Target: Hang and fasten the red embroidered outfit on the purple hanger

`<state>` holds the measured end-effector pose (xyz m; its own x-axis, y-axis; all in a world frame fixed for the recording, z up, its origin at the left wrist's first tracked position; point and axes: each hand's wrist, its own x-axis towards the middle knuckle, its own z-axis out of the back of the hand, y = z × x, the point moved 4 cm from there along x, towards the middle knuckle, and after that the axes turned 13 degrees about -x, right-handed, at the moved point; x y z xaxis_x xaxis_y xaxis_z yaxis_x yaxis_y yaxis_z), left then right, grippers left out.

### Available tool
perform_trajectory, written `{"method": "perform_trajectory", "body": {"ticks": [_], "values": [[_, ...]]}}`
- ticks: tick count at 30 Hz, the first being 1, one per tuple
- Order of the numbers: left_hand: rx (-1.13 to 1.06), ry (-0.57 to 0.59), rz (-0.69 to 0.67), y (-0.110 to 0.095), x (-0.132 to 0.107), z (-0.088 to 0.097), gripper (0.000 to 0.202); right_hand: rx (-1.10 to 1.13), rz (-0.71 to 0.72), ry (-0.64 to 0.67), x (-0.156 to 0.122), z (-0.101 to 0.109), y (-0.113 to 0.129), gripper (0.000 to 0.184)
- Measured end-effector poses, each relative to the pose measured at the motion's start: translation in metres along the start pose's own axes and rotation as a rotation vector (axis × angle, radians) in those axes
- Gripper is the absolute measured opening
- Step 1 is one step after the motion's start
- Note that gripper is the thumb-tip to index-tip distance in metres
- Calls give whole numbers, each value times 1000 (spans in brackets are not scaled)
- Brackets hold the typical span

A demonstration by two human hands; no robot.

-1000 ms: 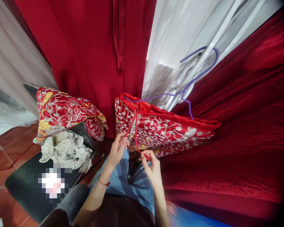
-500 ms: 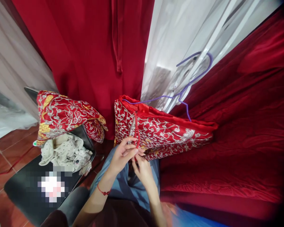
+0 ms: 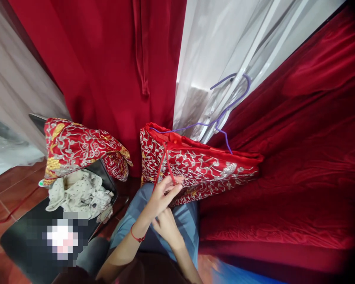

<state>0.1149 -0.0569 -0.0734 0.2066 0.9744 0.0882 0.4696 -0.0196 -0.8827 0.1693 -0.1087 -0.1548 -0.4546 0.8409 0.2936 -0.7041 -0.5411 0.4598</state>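
Note:
A red garment (image 3: 201, 163) with silver and gold embroidery and a shiny red waistband hangs in front of my knees from a purple hanger (image 3: 249, 86). Two strands of a thin red tie (image 3: 168, 163) run down from its waistband. My left hand (image 3: 162, 195), a red bracelet on its wrist, is closed with one strand pinched at the fingertips. The other strand passes behind that hand. Just below, my right hand (image 3: 168, 225) is close against the underside of the left; its fingers are mostly hidden there and near the garment's lower edge.
On the left, a black chair (image 3: 20, 240) holds a dotted cream cloth (image 3: 79, 193) and a blurred-out item. Another embroidered red piece (image 3: 83, 146) drapes over its backrest. Red curtains (image 3: 106, 59) and a white rack (image 3: 256, 45) stand ahead; dark red cloth (image 3: 284, 189) hangs at right.
The two tie strands have spread apart. My right hand has dropped lower, beneath the left one. The view has shifted slightly, so the garment and hanger appear further left.

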Motion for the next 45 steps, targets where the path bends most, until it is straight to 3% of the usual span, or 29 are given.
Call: {"method": "perform_trajectory", "body": {"ticks": [5,8,11,14,17,20,23,26,29,34,40,43,45], "values": [[146,-243,-174,-19,-6,32,19,54,-16,-17,0,38,1,14],[200,-210,-302,-27,0,46,13,72,14,-88,2,65,9,13],[55,-166,-251,-24,5,55,16,32,26,-125,4,77,15,12],[-181,-190,-135,-20,2,56,17,-31,40,-40,6,71,17,10],[-339,-101,-45,-22,-2,46,20,-122,52,104,9,54,19,11],[-311,-47,6,-23,0,41,20,-199,80,186,11,39,25,13],[-142,-103,0,-19,5,50,19,-198,114,202,12,36,34,14],[-9,-158,-46,-15,9,63,20,-76,113,125,13,46,39,13],[125,-179,-105,-14,10,75,19,43,118,-30,19,66,39,15],[191,-290,-268,-21,13,89,17,22,274,-247,42,106,38,26],[-94,-152,25,-12,7,87,25,9,151,-452,72,138,30,30],[-120,-126,94,-13,-1,82,29,7,65,-493,84,137,28,26],[-121,-96,103,-14,-5,78,32,17,30,-454,92,131,27,24]]}}
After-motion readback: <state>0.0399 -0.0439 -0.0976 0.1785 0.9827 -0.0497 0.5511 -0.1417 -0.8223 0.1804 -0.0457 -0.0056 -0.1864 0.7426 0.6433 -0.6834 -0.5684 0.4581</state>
